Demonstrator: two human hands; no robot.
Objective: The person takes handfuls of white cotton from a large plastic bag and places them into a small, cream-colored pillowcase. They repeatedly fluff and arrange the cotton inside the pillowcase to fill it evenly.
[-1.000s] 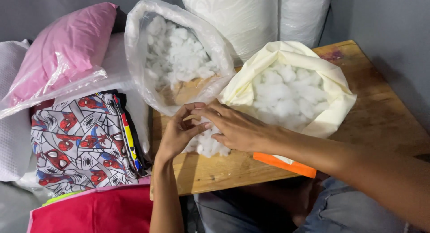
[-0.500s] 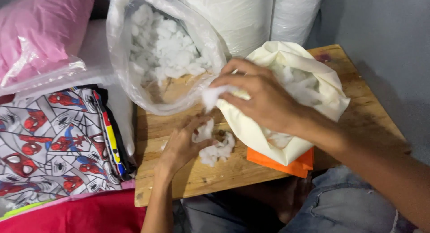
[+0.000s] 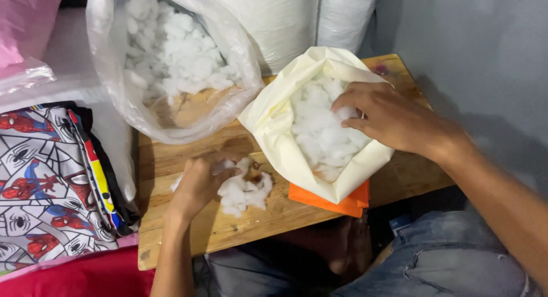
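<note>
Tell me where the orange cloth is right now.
The orange cloth lies at the wooden table's near edge, tucked under the cream bag of white stuffing.

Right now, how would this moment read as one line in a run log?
left hand: on loose white stuffing, wooden table | right hand: pressing stuffing into cream bag | clear plastic bag: behind, part full

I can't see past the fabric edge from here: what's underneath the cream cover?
An orange folded piece pokes out beneath the cream cover at its near edge, lying on the wooden table. How far it extends underneath is covered. The right hand rests on white stuffing inside.
</note>
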